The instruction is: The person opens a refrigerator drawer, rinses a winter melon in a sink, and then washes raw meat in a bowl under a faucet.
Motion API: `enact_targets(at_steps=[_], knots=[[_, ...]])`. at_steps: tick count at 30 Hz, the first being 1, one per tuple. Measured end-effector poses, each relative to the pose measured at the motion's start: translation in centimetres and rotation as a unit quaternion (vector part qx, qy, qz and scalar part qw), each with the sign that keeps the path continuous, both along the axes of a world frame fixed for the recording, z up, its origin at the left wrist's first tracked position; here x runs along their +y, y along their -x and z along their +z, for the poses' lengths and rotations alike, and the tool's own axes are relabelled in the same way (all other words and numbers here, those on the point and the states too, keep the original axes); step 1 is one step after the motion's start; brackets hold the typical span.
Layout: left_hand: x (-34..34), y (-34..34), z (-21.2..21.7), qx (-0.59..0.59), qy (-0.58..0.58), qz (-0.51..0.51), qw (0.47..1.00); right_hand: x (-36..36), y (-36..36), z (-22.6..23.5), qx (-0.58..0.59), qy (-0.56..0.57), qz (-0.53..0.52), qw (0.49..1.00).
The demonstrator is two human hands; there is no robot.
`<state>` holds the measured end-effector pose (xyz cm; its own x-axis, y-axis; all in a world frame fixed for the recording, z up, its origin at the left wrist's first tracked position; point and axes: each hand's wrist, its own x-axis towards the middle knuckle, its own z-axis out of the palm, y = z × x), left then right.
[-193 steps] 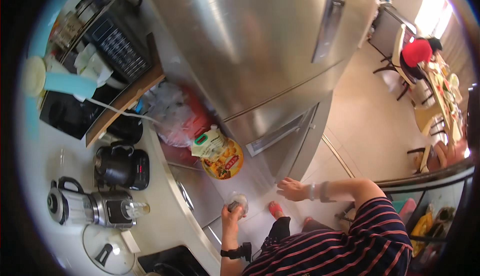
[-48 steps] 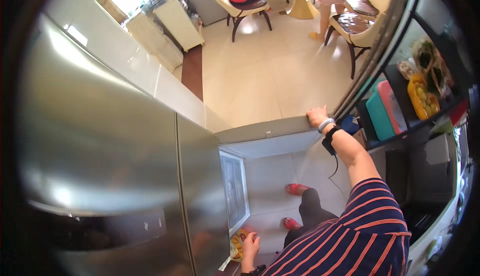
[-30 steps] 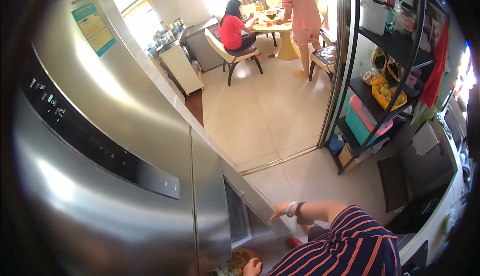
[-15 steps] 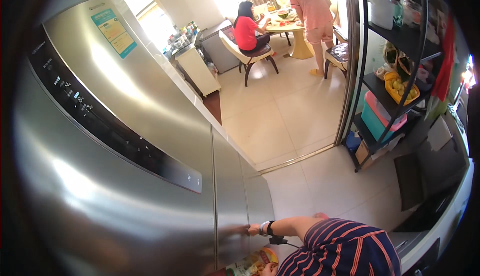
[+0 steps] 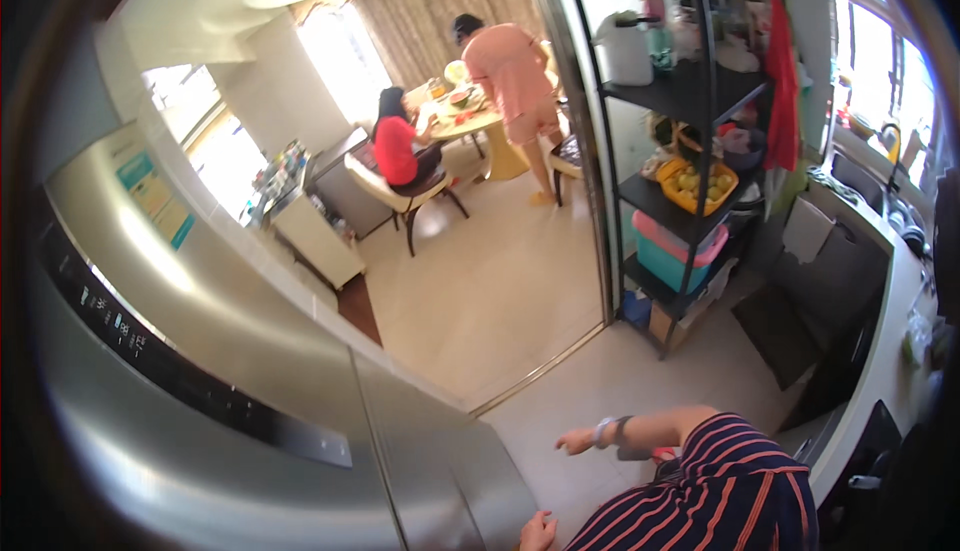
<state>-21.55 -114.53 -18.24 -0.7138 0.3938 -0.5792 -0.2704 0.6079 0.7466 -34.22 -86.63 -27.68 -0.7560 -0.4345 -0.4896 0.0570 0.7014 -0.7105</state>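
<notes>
My right hand (image 5: 574, 441), with a watch and a dark band on its wrist, reaches out above the tiled floor, just off the edge of the refrigerator (image 5: 420, 431). Nothing shows in it, and its fingers are loosely stretched. Low in the picture, my left hand (image 5: 538, 532) is beside the refrigerator's lower front; the picture's edge cuts it off, so its grip is hidden. The tall steel refrigerator has a dark display strip (image 5: 150, 346) along its door. A striped sleeve covers my upper right arm.
A black shelf rack (image 5: 705, 101) holds a yellow fruit basket (image 5: 695, 186) and a teal tub with a pink lid (image 5: 668, 253). Beyond the doorway, a person in red (image 5: 405, 151) sits at a table while another in pink (image 5: 512, 71) bends over it. A counter (image 5: 860, 391) runs along the right.
My right hand has come off the refrigerator's edge. The colourful food package beside my left hand has gone out of view. My view has swung right and up.
</notes>
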Motion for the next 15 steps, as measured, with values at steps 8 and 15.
enact_targets(at_steps=[8,15], knots=[[13.2,5.4,-5.9,0.107,0.118,-0.264,0.951,27.9,-13.9,9.8,0.043,-0.025,-0.301,0.952],[41.2,8.9,-1.0,0.18,0.118,-0.431,0.876,46.8,-24.5,12.8,0.147,-0.135,-0.458,0.866]])
